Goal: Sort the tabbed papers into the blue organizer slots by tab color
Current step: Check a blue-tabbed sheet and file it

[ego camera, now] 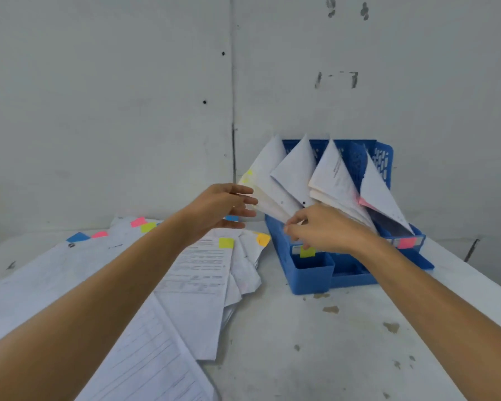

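Observation:
A blue organizer (310, 273) stands against the wall at centre right, with white papers leaning in several slots. A yellow label (307, 252) and a pink label (407, 243) mark its front. My right hand (327, 230) pinches the lower edge of the yellow-tabbed papers (261, 183) in the leftmost slot. My left hand (223, 208) hovers with straight fingers beside those papers, touching or nearly touching their left edge. A loose pile of tabbed papers (197, 273) with pink, yellow, blue and orange tabs lies on the table at the left.
The white table (315, 342) has stained patches in front of the organizer. A grey wall corner rises right behind the organizer and the pile. The table's right edge runs diagonally past the organizer.

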